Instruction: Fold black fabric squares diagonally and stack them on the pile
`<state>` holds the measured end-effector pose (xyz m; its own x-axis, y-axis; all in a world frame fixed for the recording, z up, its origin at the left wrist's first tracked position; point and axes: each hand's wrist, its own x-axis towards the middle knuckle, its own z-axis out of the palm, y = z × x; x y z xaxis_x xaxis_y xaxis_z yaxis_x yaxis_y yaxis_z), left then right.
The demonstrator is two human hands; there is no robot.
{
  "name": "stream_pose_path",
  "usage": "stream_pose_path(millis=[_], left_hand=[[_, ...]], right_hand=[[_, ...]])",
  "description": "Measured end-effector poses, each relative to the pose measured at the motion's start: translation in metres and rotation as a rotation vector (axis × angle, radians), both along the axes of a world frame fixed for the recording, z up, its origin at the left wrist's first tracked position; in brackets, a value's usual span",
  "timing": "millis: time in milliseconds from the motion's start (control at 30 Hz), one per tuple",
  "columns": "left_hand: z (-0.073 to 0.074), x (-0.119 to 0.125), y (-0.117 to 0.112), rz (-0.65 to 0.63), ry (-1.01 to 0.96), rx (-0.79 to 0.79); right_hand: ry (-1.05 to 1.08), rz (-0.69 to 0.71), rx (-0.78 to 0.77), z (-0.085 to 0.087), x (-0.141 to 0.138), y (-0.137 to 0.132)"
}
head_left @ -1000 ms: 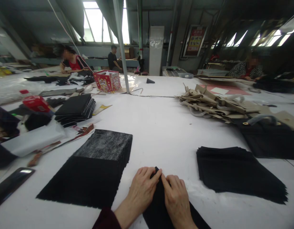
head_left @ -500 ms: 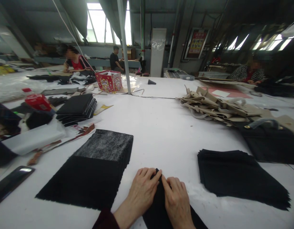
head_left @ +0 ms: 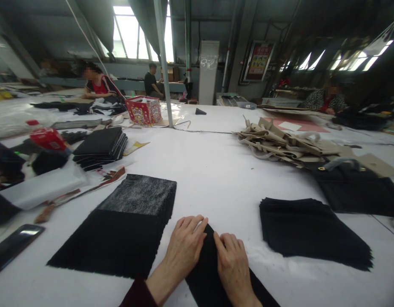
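While both hands are resting on a black cloth piece (head_left: 208, 256), the left hand (head_left: 187, 241) is covering one edge with bent fingers and the right hand (head_left: 231, 262) is setting its index finger against the other; whether either is pinching or merely pressing, I cannot tell. Lying flat on the tabletop (head_left: 209, 170) between them, the piece is narrowing toward its far tip, which is probably risking a skew or crease if the two sides are bearing unequal pressure. Its near end is running out of view, so any twist there is going unseen. Just left, the dark sleeve (head_left: 139, 294) is sitting beside the near edge of a cloth stack (head_left: 110, 243); a careless drag could be shifting those layers. Right of the hands, another stack (head_left: 312, 230) is already showing fanned, uneven edges, so a knock could be spreading it further toward the black bag (head_left: 359, 192) beyond.
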<state>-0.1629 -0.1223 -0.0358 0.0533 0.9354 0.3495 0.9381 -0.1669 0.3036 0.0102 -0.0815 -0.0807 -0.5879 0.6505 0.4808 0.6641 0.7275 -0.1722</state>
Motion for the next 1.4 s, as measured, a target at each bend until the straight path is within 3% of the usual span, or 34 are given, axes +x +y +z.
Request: stream_pose_path(millis=[133, 367, 600, 833, 1100, 1267, 1400], left_hand=[[0.0, 0.005, -0.002, -0.067, -0.046, -0.03], [-0.008, 0.009, -0.003, 0.029, -0.176, -0.062], [-0.02, 0.011, -0.005, -0.034, -0.142, -0.031], [-0.022, 0.011, -0.005, -0.038, -0.117, 0.006], [-0.028, 0.01, -0.005, -0.043, -0.124, 0.036], [-0.025, 0.01, -0.006, -0.044, -0.136, 0.04], [-0.024, 0.01, -0.007, -0.051, -0.141, 0.047]], right_hand=[[0.015, 0.002, 0.011, 0.0, 0.0, 0.0], [0.018, -0.016, 0.005, 0.004, 0.001, 0.0], [0.029, -0.022, -0.001, 0.006, 0.001, -0.001], [0.05, -0.032, -0.004, 0.006, 0.0, 0.0], [0.194, -0.012, -0.146, 0.012, 0.007, 0.007], [0.155, -0.036, -0.306, 0.025, 0.014, 0.013], [0.084, -0.08, -0.284, 0.031, 0.017, 0.017]])
